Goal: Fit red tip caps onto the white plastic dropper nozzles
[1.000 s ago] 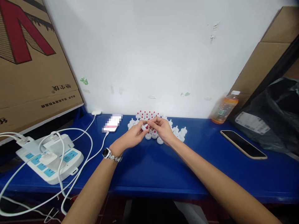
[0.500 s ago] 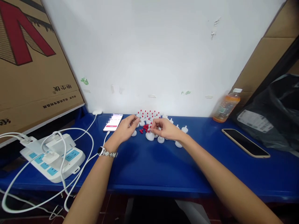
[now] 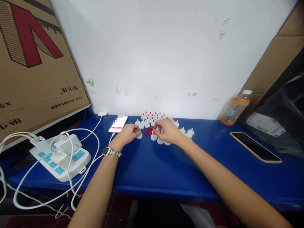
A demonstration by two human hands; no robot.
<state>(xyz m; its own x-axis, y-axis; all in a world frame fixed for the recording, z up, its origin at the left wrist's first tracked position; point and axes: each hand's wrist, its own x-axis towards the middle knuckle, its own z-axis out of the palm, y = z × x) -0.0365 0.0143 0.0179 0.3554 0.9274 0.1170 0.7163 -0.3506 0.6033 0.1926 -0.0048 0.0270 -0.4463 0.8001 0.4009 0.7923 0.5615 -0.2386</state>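
Many white caps (image 3: pixel 163 126), red tips; left hand (image 3: pixel 127 134) pinches one, right hand (image 3: pixel 167 131) unclear.

Both forearms are bare of sleeves, and the left wrist wears a watch (image 3: pixel 109 151) (dark square face, silver metal band).

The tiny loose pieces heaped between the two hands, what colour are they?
Red: the tiny loose pieces show best in the head view.
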